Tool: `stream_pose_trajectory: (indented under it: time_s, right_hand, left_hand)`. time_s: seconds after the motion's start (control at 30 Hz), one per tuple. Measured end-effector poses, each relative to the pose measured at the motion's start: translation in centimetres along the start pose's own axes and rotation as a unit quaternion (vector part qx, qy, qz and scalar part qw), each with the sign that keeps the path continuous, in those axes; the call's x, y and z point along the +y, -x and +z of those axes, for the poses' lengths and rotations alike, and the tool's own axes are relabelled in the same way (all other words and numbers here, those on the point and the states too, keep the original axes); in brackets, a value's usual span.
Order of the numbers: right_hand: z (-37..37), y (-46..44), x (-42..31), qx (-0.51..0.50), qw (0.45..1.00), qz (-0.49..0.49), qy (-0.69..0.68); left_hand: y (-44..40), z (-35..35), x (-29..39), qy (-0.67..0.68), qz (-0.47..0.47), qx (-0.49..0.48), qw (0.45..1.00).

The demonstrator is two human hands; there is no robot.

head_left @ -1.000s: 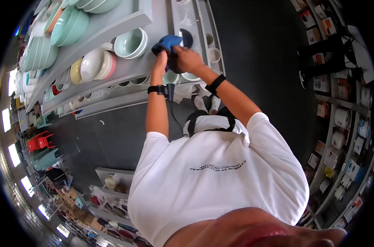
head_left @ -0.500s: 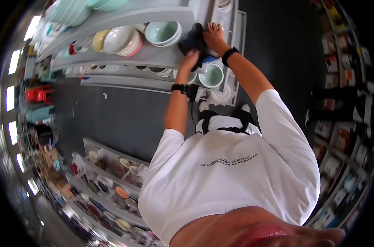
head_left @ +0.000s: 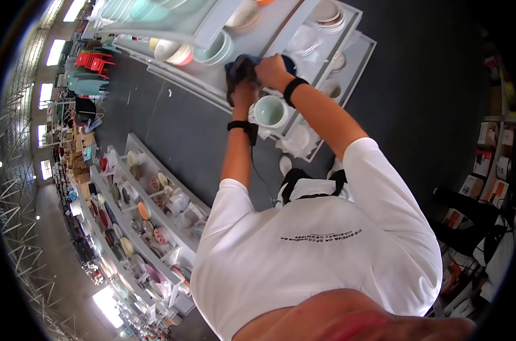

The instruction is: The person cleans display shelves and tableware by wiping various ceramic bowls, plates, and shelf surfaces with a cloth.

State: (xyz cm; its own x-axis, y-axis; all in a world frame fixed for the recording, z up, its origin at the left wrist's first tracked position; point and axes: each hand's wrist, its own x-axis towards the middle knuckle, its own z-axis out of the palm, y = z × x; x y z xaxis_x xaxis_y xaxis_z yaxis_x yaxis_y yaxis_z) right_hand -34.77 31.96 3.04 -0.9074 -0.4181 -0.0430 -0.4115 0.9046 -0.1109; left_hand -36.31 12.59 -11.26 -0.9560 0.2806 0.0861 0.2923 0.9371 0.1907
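1. Grey shelving (head_left: pixel 289 35) carries one mint bowl (head_left: pixel 271 111), the landmark.
2. Beyond the mint bowl, toward its left, sits a dark bundle (head_left: pixel 242 68) between both hands.
3. Left hand (head_left: pixel 245 92), left of the bowl: fingers blurred against the bundle; their opening cannot be told.
4. Right hand (head_left: pixel 273 71), just beyond the bowl: fingers curled closed on the bundle.

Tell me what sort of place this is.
Most likely a large housewares shop or warehouse showroom: nested bowls on grey shelves, rows of assorted dishes on display, and a steel-trussed roof overhead.
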Motion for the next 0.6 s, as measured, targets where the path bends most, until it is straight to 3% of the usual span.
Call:
stream_pose_trajectory:
  time_s: [0.07, 0.13, 0.17, 0.27, 0.33, 0.4, 0.47, 0.5, 0.57, 0.6]
  right_hand:
    - [-0.5, 1.4, 1.1, 0.04, 0.998, 0.002, -0.057]
    - [0.2, 1.9, 2.4, 0.072, 0.992, 0.005, -0.108]
    - [-0.1, 2.4, 2.9, 0.075, 0.991, 0.007, -0.107]
    - [0.4, 4.4, 3.2, 0.011, 0.981, 0.003, -0.192]
    - [1.1, 5.2, 3.5, -0.046, 0.974, -0.031, -0.219]
    - [1.8, 4.7, 3.8, -0.034, 0.973, -0.04, -0.227]
    - [1.5, 4.8, 4.3, -0.076, 0.956, -0.042, -0.279]
    - [1.6, 4.8, 4.8, -0.076, 0.957, -0.033, -0.279]
    - [1.8, 4.5, 7.1, -0.104, 0.937, -0.13, -0.308]
    - [2.0, 4.8, 8.3, -0.105, 0.937, -0.12, -0.311]
  left_hand:
    - [0.3, -4.4, 2.8, 0.042, -0.005, -0.067, 0.997]
    - [0.1, -4.9, 3.8, 0.089, -0.085, -0.073, 0.99]
    - [0.0, -4.3, 3.3, 0.088, -0.082, -0.071, 0.99]
    - [-0.1, -3.1, 2.1, 0.111, -0.118, -0.047, 0.986]
    - [-1.4, -3.3, 2.0, 0.028, -0.176, -0.158, 0.971]
    - [-2.5, -3.0, 0.8, 0.027, -0.164, -0.2, 0.966]
    - [-3.0, -2.8, 1.4, -0.126, -0.099, -0.253, 0.954]
    - [-2.8, -2.8, 2.0, -0.146, -0.133, -0.192, 0.961]
    - [-4.0, -4.6, 4.8, -0.169, -0.053, -0.142, 0.974]
    - [-4.6, -4.4, 4.7, -0.174, -0.025, -0.116, 0.978]
